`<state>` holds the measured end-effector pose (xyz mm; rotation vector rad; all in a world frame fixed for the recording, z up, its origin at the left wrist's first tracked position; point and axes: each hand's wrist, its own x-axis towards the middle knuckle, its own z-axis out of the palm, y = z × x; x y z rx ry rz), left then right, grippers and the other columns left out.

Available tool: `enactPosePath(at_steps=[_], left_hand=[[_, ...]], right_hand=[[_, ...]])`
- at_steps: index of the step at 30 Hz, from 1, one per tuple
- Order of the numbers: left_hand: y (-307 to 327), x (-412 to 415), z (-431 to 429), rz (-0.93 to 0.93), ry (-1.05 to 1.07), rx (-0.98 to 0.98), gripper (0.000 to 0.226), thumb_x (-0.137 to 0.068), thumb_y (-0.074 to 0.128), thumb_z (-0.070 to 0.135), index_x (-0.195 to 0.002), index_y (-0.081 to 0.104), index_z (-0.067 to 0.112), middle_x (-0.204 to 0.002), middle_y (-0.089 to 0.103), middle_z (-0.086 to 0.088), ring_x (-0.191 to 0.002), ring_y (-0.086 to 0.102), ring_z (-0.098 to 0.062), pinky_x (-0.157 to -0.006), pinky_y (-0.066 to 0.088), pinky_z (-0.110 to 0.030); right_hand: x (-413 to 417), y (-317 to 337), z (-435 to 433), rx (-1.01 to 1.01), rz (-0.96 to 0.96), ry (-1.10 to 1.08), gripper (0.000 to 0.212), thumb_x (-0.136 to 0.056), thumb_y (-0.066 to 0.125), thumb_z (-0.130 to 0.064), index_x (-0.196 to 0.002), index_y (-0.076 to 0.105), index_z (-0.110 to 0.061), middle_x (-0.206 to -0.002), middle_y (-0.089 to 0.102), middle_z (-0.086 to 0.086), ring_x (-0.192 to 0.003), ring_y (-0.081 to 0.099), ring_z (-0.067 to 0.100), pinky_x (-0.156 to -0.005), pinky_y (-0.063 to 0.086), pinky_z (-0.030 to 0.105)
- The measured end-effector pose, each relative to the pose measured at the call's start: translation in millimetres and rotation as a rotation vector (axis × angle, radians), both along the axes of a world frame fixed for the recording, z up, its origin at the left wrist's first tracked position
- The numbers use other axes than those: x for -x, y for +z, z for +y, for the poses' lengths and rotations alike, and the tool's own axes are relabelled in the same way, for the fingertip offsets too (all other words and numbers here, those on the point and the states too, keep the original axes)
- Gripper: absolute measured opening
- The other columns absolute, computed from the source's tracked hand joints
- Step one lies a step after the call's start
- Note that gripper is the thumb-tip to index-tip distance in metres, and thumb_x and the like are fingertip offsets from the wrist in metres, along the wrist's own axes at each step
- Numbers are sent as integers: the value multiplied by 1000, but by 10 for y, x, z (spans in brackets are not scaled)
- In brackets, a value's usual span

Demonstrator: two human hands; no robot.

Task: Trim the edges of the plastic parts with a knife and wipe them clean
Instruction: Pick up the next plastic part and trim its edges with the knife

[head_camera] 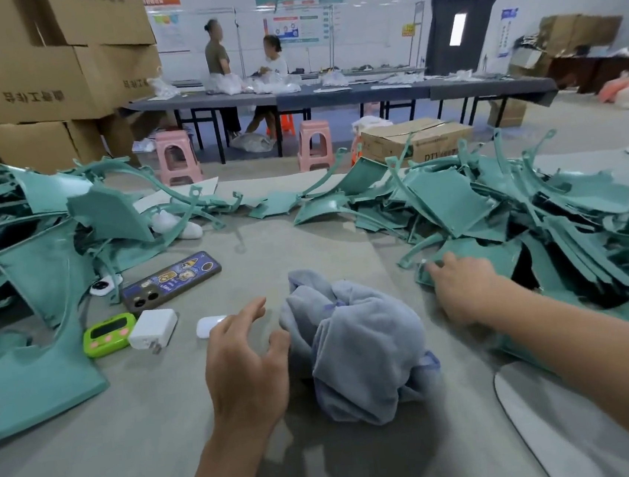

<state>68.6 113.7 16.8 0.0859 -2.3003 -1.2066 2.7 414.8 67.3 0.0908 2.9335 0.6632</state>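
Bright, even light (soft shadows), edges bowed, background blurred.

The cloth (359, 350) lies on the bench (135, 470) between a left heap (36, 267) and a right heap (496, 211) of plastic parts. Left of it, the phone (171, 278) lies behind the timer (109, 335).

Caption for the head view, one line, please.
Right hand rests on a teal plastic part; left hand hovers open beside the crumpled grey cloth.

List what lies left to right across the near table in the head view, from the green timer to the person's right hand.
green timer → white charger → left hand → grey cloth → right hand
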Motion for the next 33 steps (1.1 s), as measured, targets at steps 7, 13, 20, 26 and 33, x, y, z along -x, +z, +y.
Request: enactPosePath(at_steps=[7, 13, 20, 26, 33], left_hand=[[7, 5, 32, -36, -13, 28, 48, -83, 72, 15, -130, 66, 24, -123, 67, 3, -121, 51, -16, -103, 38, -30], [-4, 22, 23, -27, -31, 21, 53, -81, 72, 15, -132, 64, 28, -120, 68, 10, -119, 51, -11, -98, 37, -25], [-82, 28, 118, -80, -330, 108, 55, -85, 72, 28, -136, 59, 42, -122, 60, 15, -104, 55, 1, -96, 45, -18], [27, -22, 86, 21, -192, -49, 76, -77, 66, 43, -149, 42, 39, -141, 47, 27, -127, 44, 7, -103, 36, -18], [118, 2, 83, -69, -373, -708, 66, -82, 71, 34, -144, 50, 21, -122, 73, 6, -118, 66, -9, -101, 55, -39]], right_hand=[[158, -76, 112, -46, 205, 147, 70, -87, 54, -15, -152, 27, -16, -73, 59, -3, -79, 68, 23, -47, 24, 33], [73, 442, -199, 40, 560, 237, 25, -79, 56, 5, -85, 46, -17, -52, 36, -4, -45, 31, 16, -57, 25, 32], [-383, 1242, -710, 595, 1071, 333, 29, -81, 57, 5, -82, 44, -21, -60, 49, 1, -54, 44, 28, -54, 31, 34], [-502, 916, -1075, 1479, 1049, 197, 20, -85, 62, -2, -82, 52, -18, -65, 56, -12, -57, 46, 1, -53, 41, 23], [-463, 164, -1541, 2514, 319, -320, 20, -101, 56, 2, -118, 63, -3, -104, 77, 13, -86, 76, 26, -66, 64, 38]])
